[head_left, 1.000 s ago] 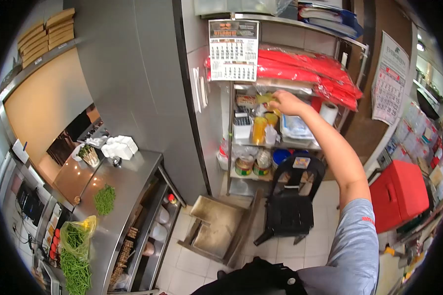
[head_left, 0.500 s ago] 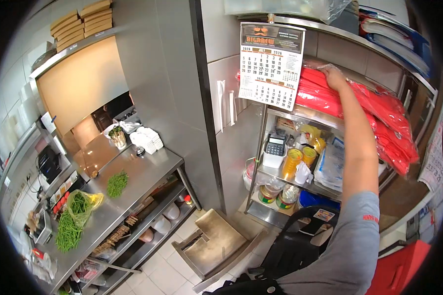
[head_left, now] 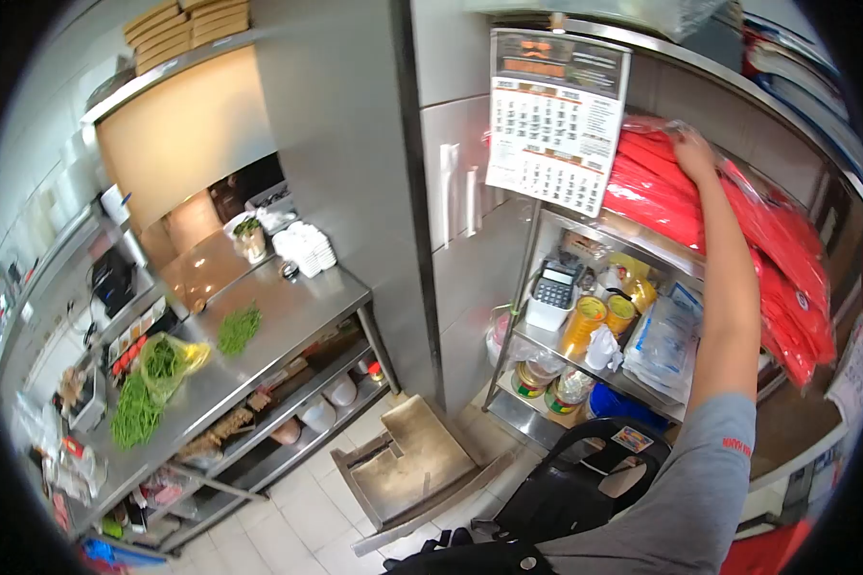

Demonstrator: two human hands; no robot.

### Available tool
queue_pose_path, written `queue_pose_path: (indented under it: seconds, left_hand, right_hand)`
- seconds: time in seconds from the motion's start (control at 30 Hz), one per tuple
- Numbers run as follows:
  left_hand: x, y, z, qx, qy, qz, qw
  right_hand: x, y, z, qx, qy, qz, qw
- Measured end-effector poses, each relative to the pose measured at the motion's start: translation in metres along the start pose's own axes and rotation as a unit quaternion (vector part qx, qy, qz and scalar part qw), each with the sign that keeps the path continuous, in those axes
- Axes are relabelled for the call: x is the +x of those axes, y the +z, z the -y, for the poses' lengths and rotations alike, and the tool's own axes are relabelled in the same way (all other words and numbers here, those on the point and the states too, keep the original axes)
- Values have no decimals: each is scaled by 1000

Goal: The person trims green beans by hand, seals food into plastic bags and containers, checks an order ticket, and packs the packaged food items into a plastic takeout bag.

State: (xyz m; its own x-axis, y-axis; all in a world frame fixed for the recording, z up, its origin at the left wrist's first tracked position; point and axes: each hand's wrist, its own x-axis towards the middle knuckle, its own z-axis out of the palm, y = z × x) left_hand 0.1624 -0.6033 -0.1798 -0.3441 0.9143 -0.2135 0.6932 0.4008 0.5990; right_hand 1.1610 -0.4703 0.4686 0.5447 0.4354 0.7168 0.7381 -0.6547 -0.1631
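My right hand (head_left: 695, 153) reaches up to the top shelf, its fingers bent and closed on the upper edge of a red, cloth-like pack in clear plastic (head_left: 652, 187). More red plastic-wrapped packs (head_left: 777, 235) lie to the right of my forearm and droop over the shelf's front. A wall calendar (head_left: 556, 120) hangs just left of my hand and covers part of the shelf. My left hand is out of view.
Under the packs, the metal rack (head_left: 518, 326) holds a calculator (head_left: 554, 287), orange-lidded jars (head_left: 585, 321) and plastic packs (head_left: 662, 335). A black chair (head_left: 566, 479) stands before it. Green beans (head_left: 136, 412) lie on the steel counter (head_left: 297, 311) at left. A metal tray-like piece (head_left: 412, 460) rests low down.
The view has swung a little to the left, so the rack and counter sit farther right and the picture is blurred. My right hand remains at the red pack.
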Motion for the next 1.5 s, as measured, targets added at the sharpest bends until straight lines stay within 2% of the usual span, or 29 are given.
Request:
queue_pose_path:
  seconds: [0.07, 0.1, 0.13, 0.17, 0.2, 0.23, 0.3, 0.33, 0.37, 0.43, 0.47, 0.57, 0.63, 0.67, 0.7, 0.73, 0.77, 0.8, 0.83, 0.87, 0.9, 0.97, 1.1, 1.17, 1.27, 1.3, 1.37, 1.47, 1.5]
  left_hand:
    - [10, 3, 18, -25, 64, -30, 997]
    - [7, 4, 32, -36, 107, -57, 992]
    - [4, -7, 17, -97, 7, -29, 995]
    - [-6, -25, -23, -83, 6, -18, 996]
    - [-8, -34, -41, -110, 5, -18, 994]
    - [-10, -34, -35, -111, 5, -17, 994]
    - [-8, -36, -22, -109, -13, 1, 994]
    - [-14, -37, -13, -116, -27, 14, 993]
    - [-19, -27, 14, -130, -6, 15, 991]
    - [-33, -21, 67, -65, 57, 34, 996]
    - [-44, -27, 78, -27, 21, 57, 998]
    - [-83, -30, 112, 33, -123, 132, 983]
    - [-99, -36, 139, 40, -153, 145, 977]
    - [-105, -41, 151, 40, -161, 145, 975]
    - [-107, -47, 166, 44, -156, 142, 977]
    - [-111, -51, 174, 50, -154, 139, 977]
    - [-111, -56, 181, 48, -160, 126, 978]
    - [-110, -64, 190, 41, -170, 109, 978]
    - [-100, -66, 196, -10, -239, 57, 969]
    - [-87, -102, 157, -30, -244, 78, 966]
    - [-68, -101, 187, -84, -243, 57, 965]
    - [-36, -115, 223, -174, -211, 3, 962]
    - [-7, -192, 255, -153, -178, -63, 970]
    - [-6, -218, 282, -170, -218, -96, 956]
    - [-22, -237, 326, -239, -299, -157, 910]
    - [-29, -240, 337, -240, -307, -160, 907]
    - [-42, -235, 357, -282, -357, -179, 872]
    - [-57, -207, 382, -330, -396, -172, 839]
    - [-60, -200, 390, -277, -393, -122, 868]
  right_hand:
    - [-9, 19, -27, 125, 52, -48, 990]
    - [-1, 29, -43, 83, 29, -50, 995]
    - [43, 64, -100, 101, -116, -34, 988]
    - [21, 45, -77, 346, 0, -40, 937]
    - [15, 42, -72, 568, 40, -41, 821]
    - [8, 41, -77, 567, 39, -41, 822]
    - [-7, 34, -96, 690, 108, -49, 714]
    - [-4, 41, -114, 762, 62, -40, 643]
    - [-13, 33, -110, 758, 63, -44, 648]
    - [-43, 18, -82, 649, 60, 4, 759]
    - [-59, 14, -68, 665, 65, 16, 744]
    - [-131, 18, -8, 597, 61, -76, 797]
    - [-167, 17, 8, 412, 15, -140, 900]
    - [-185, 1, 17, 98, -204, -228, 947]
    - [-204, -10, 38, 253, -132, -194, 939]
    - [-228, -23, 57, 162, -243, -246, 924]
    - [-251, -13, 76, 386, -193, -187, 882]
    - [-277, -19, 116, 605, -21, -93, 791]
    - [-310, -30, 162, 632, 21, -66, 772]
    - [-347, -26, 208, 564, -74, -108, 815]
    - [-384, -23, 255, 491, -162, -162, 841]
    - [-459, -35, 337, 492, -71, -48, 866]
    - [-572, -47, 542, 621, -105, 184, 755]
    - [-609, -72, 640, 662, -7, 157, 733]
    - [-645, -114, 734, 747, -27, 145, 648]
    - [-658, -126, 764, 748, -30, 153, 645]
    - [-678, -139, 816, 725, -89, 37, 682]
    - [-693, -140, 892, 733, -91, 54, 672]
    - [-696, -138, 920, 725, -99, 59, 680]
